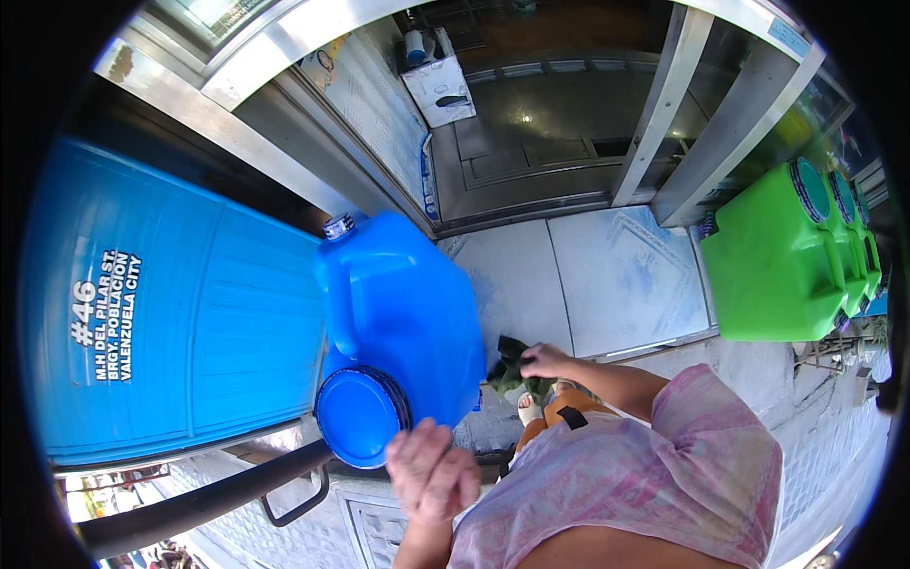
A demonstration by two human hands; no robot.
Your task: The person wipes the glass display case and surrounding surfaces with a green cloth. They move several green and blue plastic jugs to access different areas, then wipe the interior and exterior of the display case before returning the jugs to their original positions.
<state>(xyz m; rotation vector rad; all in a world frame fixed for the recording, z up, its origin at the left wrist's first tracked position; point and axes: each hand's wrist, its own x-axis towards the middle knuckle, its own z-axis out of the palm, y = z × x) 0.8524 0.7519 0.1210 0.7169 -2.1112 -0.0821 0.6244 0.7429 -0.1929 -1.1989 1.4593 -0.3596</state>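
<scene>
Head view | left hand: open, fingers spread, just below blue water jug beside its round cap | right hand: closed on dark green cloth | jug: tilted against blue drum.

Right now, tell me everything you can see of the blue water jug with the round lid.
The blue water jug looks like glossy moulded plastic, boxy, with a built-in handle recess. It lies tipped, its wide round blue lid facing the camera and a small capped spout at the far end. It leans against the big blue tank. The left hand is at its lid edge; contact is unclear.
</scene>
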